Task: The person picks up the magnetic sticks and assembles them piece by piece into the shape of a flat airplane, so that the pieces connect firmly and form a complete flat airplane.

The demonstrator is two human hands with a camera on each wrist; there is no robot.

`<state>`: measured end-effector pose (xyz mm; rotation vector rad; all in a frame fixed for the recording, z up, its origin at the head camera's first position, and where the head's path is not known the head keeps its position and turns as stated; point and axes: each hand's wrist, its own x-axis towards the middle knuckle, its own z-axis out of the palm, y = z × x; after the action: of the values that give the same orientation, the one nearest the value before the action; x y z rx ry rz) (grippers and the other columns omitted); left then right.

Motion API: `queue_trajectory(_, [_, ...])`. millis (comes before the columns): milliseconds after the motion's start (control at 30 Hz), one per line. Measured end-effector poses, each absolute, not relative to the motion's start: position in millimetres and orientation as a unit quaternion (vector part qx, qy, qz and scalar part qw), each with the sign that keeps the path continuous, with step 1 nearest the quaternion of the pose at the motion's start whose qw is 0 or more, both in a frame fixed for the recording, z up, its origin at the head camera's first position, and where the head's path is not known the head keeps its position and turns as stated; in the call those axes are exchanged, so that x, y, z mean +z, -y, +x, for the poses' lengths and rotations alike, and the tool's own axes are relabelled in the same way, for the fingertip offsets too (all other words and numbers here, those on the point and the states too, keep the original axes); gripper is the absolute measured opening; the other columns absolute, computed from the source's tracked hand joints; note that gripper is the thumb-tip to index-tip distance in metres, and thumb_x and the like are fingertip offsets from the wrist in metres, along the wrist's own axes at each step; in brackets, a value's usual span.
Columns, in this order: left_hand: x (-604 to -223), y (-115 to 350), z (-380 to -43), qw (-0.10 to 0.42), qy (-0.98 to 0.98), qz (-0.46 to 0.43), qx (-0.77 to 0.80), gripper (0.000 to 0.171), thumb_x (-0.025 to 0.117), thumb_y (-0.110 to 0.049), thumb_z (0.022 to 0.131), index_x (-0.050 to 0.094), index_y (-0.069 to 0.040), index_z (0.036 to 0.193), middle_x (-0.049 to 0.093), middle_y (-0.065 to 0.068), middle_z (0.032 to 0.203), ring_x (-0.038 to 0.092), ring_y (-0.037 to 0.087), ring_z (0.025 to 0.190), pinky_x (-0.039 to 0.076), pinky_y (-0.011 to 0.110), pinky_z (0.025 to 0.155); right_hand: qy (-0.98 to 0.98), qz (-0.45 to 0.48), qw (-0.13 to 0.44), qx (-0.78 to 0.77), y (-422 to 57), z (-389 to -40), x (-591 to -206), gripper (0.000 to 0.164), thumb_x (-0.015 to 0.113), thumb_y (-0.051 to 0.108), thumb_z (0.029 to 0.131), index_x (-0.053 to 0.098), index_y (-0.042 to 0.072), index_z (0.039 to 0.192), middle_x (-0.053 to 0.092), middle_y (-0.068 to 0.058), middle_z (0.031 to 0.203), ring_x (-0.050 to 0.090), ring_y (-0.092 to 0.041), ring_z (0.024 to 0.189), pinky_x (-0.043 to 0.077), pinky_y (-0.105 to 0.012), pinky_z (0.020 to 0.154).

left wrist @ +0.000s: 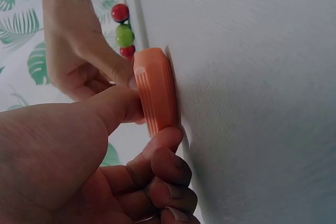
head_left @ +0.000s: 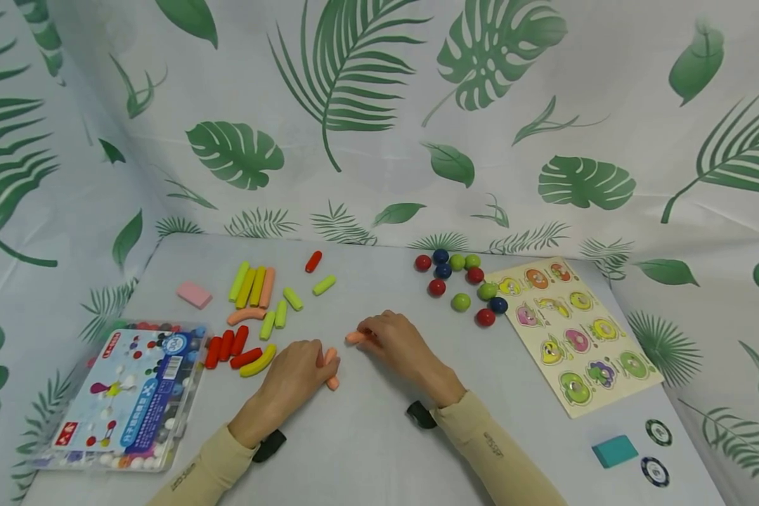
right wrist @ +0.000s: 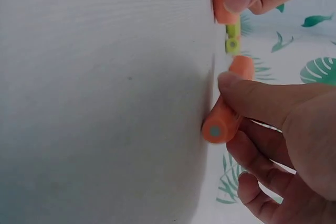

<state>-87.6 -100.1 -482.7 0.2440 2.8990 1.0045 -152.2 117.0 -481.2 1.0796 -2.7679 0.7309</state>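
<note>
My left hand [head_left: 294, 376] pinches a short orange ridged piece [left wrist: 155, 90] between thumb and fingers, its long side close along the tabletop. Just to the right, my right hand [head_left: 395, 342] grips a second orange piece [right wrist: 216, 124], a rounded stick with a small grey spot on its end, between thumb and fingertips. The two orange pieces are a short gap apart in the head view. Nearest the left hand lie a yellow curved piece [head_left: 258, 361] and several red sticks [head_left: 225, 344].
Green sticks [head_left: 281, 314], yellow sticks [head_left: 245, 289] and a pink block [head_left: 194, 294] lie at the back left. A clear box of beads [head_left: 120, 393] stands at left. Coloured balls [head_left: 461, 302] and a fruit puzzle board [head_left: 575, 337] are right, with a teal block [head_left: 615, 450] nearer.
</note>
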Motion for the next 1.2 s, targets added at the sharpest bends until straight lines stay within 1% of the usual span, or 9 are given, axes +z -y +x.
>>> queue_trajectory(167, [-483.6,99.7,-86.7,0.023,-0.943,0.084,0.321,0.039,0.072,-0.023,0.093,0.049,-0.012,0.065,0.035,-0.004,0.056,0.037,0.011,0.045,0.024,0.02,0.045,0.9,0.37,0.053,0.224,-111.8,-154.6,-482.5,0.02,0.079,0.026,0.089,0.078,0.012,0.104,0.075,0.002,0.095,0.062,-0.016,0.086,0.051,-0.032,0.078])
queue_trajectory(433, [-484.0,98.3,-86.5,0.028,-0.943,0.082,0.32,0.038,0.071,-0.024,0.094,0.049,-0.011,0.066,0.034,-0.003,0.056,0.037,0.012,0.045,0.024,0.021,0.045,0.901,0.377,0.022,0.213,-103.9,-157.1,-482.8,0.019,0.076,0.025,0.092,0.078,0.014,0.107,0.073,0.001,0.098,0.062,-0.017,0.093,0.052,-0.034,0.084])
queue_trajectory(600, [-484.1,98.1,-87.1,0.031,-0.942,0.082,0.323,0.038,0.071,-0.024,0.094,0.049,-0.011,0.066,0.035,-0.003,0.056,0.037,0.012,0.046,0.023,0.021,0.046,0.898,0.387,0.018,0.211,-99.5,-157.6,-483.5,0.018,0.075,0.023,0.093,0.078,0.014,0.108,0.073,0.001,0.1,0.062,-0.017,0.094,0.052,-0.033,0.085])
queue_trajectory(833, [-483.6,98.3,-88.7,0.039,-0.94,0.08,0.328,0.039,0.071,-0.024,0.094,0.049,-0.011,0.064,0.03,-0.005,0.056,0.035,0.012,0.045,0.021,0.021,0.046,0.896,0.395,0.015,0.204,-97.3,-156.9,-484.9,0.018,0.074,0.02,0.094,0.077,0.015,0.111,0.073,0.002,0.104,0.061,-0.015,0.098,0.052,-0.031,0.088])
queue_trajectory(900, [-483.8,98.8,-88.8,0.03,-0.942,0.087,0.322,0.04,0.072,-0.025,0.093,0.049,-0.011,0.064,0.031,-0.005,0.055,0.035,0.011,0.045,0.022,0.021,0.046,0.894,0.398,0.02,0.206,-96.7,-156.7,-485.2,0.018,0.074,0.019,0.094,0.077,0.015,0.111,0.073,0.002,0.104,0.061,-0.015,0.098,0.052,-0.032,0.088])
queue_trajectory(1067, [-483.5,101.8,-89.0,0.001,-0.952,0.082,0.296,0.042,0.077,-0.035,0.091,0.051,-0.011,0.067,0.038,-0.002,0.055,0.038,0.012,0.049,0.027,0.022,0.047,0.885,0.412,0.023,0.215,-93.7,-155.1,-485.4,0.018,0.073,0.019,0.094,0.077,0.014,0.111,0.073,0.001,0.105,0.062,-0.016,0.099,0.052,-0.032,0.088])
queue_trajectory(1133, [-483.3,102.7,-89.9,-0.009,-0.954,0.077,0.288,0.041,0.077,-0.038,0.09,0.053,-0.009,0.071,0.041,-0.001,0.057,0.04,0.013,0.052,0.029,0.022,0.048,0.883,0.416,0.016,0.218,-92.1,-154.0,-484.8,0.019,0.073,0.02,0.095,0.076,0.014,0.112,0.073,0.001,0.107,0.062,-0.016,0.1,0.052,-0.032,0.089])
queue_trajectory(1200, [-483.6,103.4,-91.2,-0.018,-0.955,0.078,0.286,0.039,0.077,-0.038,0.09,0.056,-0.007,0.076,0.044,0.0,0.06,0.041,0.014,0.056,0.032,0.023,0.05,0.881,0.419,0.008,0.221,-90.2,-153.2,-484.5,0.019,0.072,0.02,0.095,0.076,0.014,0.113,0.073,0.001,0.108,0.062,-0.016,0.101,0.052,-0.032,0.09])
